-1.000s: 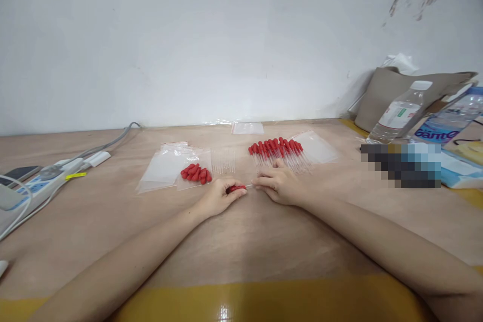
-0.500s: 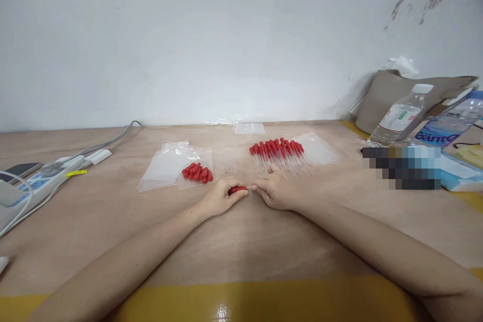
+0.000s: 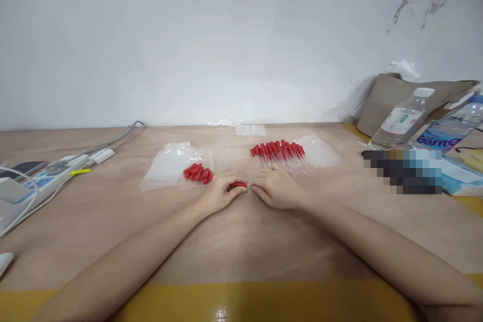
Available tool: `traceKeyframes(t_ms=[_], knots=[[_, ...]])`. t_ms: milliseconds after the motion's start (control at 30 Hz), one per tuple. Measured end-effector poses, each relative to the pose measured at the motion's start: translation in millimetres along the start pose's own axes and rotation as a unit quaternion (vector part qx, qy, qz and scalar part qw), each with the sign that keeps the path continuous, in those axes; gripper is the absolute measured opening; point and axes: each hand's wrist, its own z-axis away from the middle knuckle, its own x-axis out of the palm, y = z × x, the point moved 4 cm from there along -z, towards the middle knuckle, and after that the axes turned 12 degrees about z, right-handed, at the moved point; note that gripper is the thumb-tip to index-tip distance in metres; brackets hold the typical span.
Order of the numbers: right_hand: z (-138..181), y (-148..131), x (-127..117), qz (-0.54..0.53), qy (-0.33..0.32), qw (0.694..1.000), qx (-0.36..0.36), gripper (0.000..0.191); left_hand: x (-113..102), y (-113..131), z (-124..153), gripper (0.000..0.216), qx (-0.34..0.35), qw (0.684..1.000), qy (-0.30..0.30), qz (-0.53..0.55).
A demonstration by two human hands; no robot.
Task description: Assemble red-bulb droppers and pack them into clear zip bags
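Note:
My left hand [image 3: 222, 193] is closed around a red rubber dropper bulb [image 3: 238, 184], its narrow end pointing right. My right hand [image 3: 277, 188] pinches a thin clear dropper tube [image 3: 248, 186], most of it hidden by the fingers. The tube's end meets the bulb's mouth; how deep it sits I cannot tell. Left of my left hand, several loose red bulbs [image 3: 197, 173] lie on a clear bag. Beyond my hands is a row of clear tubes [image 3: 225, 162]. Past my right hand lie several droppers with red bulbs [image 3: 277, 151], side by side.
Clear zip bags [image 3: 160, 168] lie at left, more bags [image 3: 317, 150] at right, and one small bag [image 3: 249, 130] by the wall. A power strip [image 3: 45, 181] with cables is far left. Water bottles [image 3: 402, 119], a grey-brown bag [image 3: 373, 105] and a blue packet [image 3: 458, 173] crowd the right.
The gap between my hands has narrowed slightly, and less of the clear tube shows between them. The camera view has shifted a little.

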Motion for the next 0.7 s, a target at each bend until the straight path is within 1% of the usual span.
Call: traceKeyframes(t_ms=[67, 100, 133, 167, 233, 300, 333, 433, 533, 633, 700], knots=[[2, 8, -3, -0.029, -0.022, 0.999, 0.02, 0.018, -4, -7, 1, 0.038, -0.024, 0.998, 0.04, 0.034], [3, 16, -4, -0.054, -0.034, 0.997, 0.046, 0.018, -6, -11, 1, 0.045, -0.041, 0.996, 0.056, 0.048], [4, 25, -4, -0.079, -0.042, 0.992, 0.085, 0.017, -7, -15, 1, 0.048, -0.057, 0.995, 0.062, 0.056], [4, 35, -5, -0.098, -0.045, 0.985, 0.134, 0.017, -7, -17, 1, 0.045, -0.071, 0.994, 0.056, 0.055], [3, 56, -7, -0.096, -0.036, 0.965, 0.24, 0.021, -5, -19, 0, 0.032, -0.085, 0.995, 0.024, 0.035], [-2, 72, -8, -0.055, -0.031, 0.944, 0.325, 0.025, -2, -17, -1, 0.02, -0.079, 0.997, -0.012, 0.014], [-6, 78, -8, -0.031, -0.034, 0.934, 0.354, 0.026, -1, -15, -1, 0.018, -0.073, 0.997, -0.024, 0.008], [-21, 84, 1, 0.016, -0.062, 0.912, 0.406, 0.028, 0, -10, -1, 0.015, -0.06, 0.997, -0.039, 0.0], [-36, 84, 16, 0.025, -0.087, 0.894, 0.438, 0.03, 0, -8, 0, 0.016, -0.059, 0.997, -0.048, -0.008], [-44, 83, 31, 0.023, -0.108, 0.879, 0.464, 0.032, -1, -8, 0, 0.023, -0.054, 0.997, -0.052, -0.024], [-46, 83, 38, 0.024, -0.115, 0.878, 0.464, 0.034, -1, -8, 0, 0.031, -0.042, 0.997, -0.053, -0.034]])
